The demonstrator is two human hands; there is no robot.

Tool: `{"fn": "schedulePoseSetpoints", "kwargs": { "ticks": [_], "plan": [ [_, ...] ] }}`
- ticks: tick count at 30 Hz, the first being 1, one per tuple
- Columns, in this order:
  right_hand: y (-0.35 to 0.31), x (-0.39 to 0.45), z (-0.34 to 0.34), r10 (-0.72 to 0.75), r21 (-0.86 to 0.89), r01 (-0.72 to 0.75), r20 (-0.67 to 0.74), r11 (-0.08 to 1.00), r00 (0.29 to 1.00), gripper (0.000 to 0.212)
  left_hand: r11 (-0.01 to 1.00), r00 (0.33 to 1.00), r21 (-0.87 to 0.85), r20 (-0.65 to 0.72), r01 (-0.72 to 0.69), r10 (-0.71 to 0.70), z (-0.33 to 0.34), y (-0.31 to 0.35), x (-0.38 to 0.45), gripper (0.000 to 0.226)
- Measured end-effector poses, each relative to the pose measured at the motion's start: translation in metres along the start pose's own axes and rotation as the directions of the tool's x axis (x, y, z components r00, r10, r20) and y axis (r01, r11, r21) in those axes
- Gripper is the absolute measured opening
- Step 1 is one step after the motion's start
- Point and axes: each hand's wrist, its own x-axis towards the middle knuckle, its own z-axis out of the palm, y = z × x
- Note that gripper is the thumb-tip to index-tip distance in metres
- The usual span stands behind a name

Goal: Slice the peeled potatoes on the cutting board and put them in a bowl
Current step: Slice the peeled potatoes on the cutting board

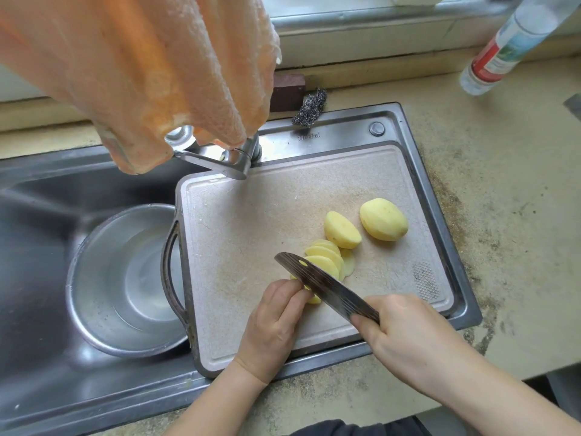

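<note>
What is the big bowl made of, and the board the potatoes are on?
The bowl looks like metal, probably stainless steel: it is silver-grey, shiny and shows reflections. The cutting board is a speckled matte beige with a darker rim and handle; that could be plastic or a pressed-fibre material, and the picture does not settle which.

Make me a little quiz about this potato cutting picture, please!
1. True or false: the whole peeled potato lies in the metal bowl.
2. Which hand grips the knife? A) left hand B) right hand
3. Fill in: the bowl sits in the ____, left of the cutting board.

Key:
1. False. It lies on the cutting board, beside the potato half and the slices.
2. B. The left hand holds the piece being sliced.
3. sink
</note>
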Motion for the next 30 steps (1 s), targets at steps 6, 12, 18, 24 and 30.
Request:
{"fn": "schedulePoseSetpoints", "kwargs": {
  "ticks": [6,12,18,24,30],
  "plan": [
    [-0.005,0.005,-0.003,-0.009,-0.06,0.01,0.019,0.998,1.0,0.037,1.0,1.0,-0.013,0.0,0.008,-0.008,0.0,-0.001,0.0,0.012],
    [-0.004,0.012,-0.001,-0.002,-0.046,0.004,0.054,0.999,0.999,0.033,1.0,1.0,-0.022,-0.004,0.014,-0.014,0.0,0.0,-0.001,0.015],
    [-0.002,0.02,0.003,0.001,-0.063,0.003,0.063,0.998,0.998,0.028,1.0,1.0,-0.024,-0.008,0.014,-0.014,0.0,0.001,0.0,0.019],
    [0.0,0.027,0.021,0.007,-0.046,-0.005,0.058,0.999,0.998,0.03,0.999,1.0,-0.026,0.003,0.021,-0.021,-0.004,0.004,0.004,0.019],
    [0.002,0.021,0.048,-0.042,-0.056,0.036,-0.113,0.998,0.993,0.011,0.999,0.998,-0.016,0.03,0.047,-0.046,-0.005,0.004,0.002,0.018]
  ]
}}
